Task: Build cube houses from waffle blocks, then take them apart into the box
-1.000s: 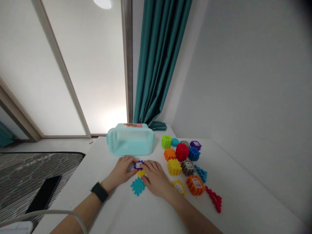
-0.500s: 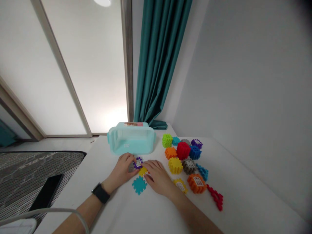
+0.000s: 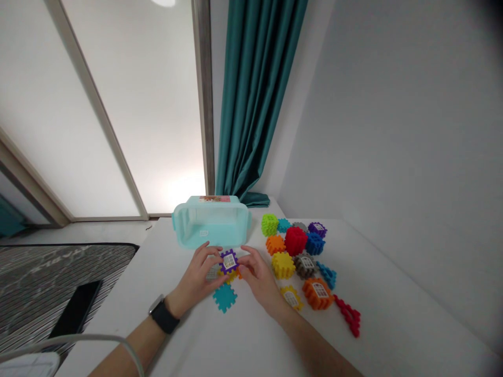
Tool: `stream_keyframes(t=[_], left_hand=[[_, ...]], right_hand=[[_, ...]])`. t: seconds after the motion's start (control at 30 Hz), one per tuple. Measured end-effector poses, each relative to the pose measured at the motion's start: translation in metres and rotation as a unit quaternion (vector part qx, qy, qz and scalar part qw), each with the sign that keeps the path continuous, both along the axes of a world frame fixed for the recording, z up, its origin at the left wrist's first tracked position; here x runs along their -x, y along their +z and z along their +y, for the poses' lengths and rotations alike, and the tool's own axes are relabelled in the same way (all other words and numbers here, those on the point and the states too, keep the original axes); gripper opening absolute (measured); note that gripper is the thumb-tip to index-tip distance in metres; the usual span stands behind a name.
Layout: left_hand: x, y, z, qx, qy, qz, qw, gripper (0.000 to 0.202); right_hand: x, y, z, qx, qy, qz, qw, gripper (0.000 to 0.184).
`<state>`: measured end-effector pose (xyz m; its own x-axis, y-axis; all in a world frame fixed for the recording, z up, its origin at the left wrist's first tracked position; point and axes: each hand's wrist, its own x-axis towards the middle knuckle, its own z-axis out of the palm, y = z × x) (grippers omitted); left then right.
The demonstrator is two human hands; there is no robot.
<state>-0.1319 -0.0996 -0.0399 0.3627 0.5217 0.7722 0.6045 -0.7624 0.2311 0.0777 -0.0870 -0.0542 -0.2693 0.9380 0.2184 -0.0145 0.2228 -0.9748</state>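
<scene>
Centre frame: left hand (image 3: pixel 197 276) and right hand (image 3: pixel 258 273) are both pinching the purple tile (image 3: pixel 228 261) over the yellow tile (image 3: pixel 231 276). Probably the joining step: teeth need aligning before pressing.

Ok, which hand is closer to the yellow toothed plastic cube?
Right. The right hand sits close beside the yellow toothed plastic cube, on its left; the left hand is farther left, beyond the purple toothed plastic tile that both hands pinch.

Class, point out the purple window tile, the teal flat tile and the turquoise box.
purple window tile (image 3: pixel 228 261), head view, its white window sticker.
teal flat tile (image 3: pixel 225 297), head view, its centre.
turquoise box (image 3: pixel 226 236), head view, its front wall.
</scene>
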Motion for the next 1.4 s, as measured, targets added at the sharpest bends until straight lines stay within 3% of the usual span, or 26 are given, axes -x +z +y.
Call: stream_keyframes(t=[0.13, 0.3, 0.43, 0.63, 0.97, 1.23, 1.4], left_hand=[[-0.002, 0.001, -0.001, -0.018, -0.014, 0.023, 0.999, 0.025], [-0.007, 0.002, -0.001, -0.010, -0.006, 0.025, 1.000, 0.025], [-0.012, 0.002, -0.001, 0.003, 0.008, 0.014, 1.000, 0.025], [-0.014, 0.003, 0.001, 0.010, 0.017, -0.007, 1.000, 0.013], [-0.022, 0.010, -0.006, 0.034, 0.026, 0.025, 0.999, 0.044], [-0.015, 0.006, -0.002, 0.036, 0.074, 0.040, 0.996, 0.045], [-0.010, 0.004, -0.001, 0.037, 0.081, 0.034, 0.995, 0.042]], right_hand=[[0.003, 0.007, -0.002, 0.103, 0.022, 0.104, 0.989, 0.044], [0.005, 0.013, -0.005, 0.131, 0.022, 0.146, 0.980, 0.043], [0.005, 0.015, -0.003, 0.121, 0.014, 0.142, 0.982, 0.047], [0.006, 0.010, 0.001, 0.108, -0.006, 0.118, 0.987, 0.035], [0.007, 0.012, -0.002, 0.126, -0.020, 0.123, 0.984, 0.054], [0.007, 0.013, -0.004, 0.129, -0.002, 0.127, 0.983, 0.057], [0.003, 0.006, -0.003, 0.024, -0.008, 0.027, 0.999, 0.047]])
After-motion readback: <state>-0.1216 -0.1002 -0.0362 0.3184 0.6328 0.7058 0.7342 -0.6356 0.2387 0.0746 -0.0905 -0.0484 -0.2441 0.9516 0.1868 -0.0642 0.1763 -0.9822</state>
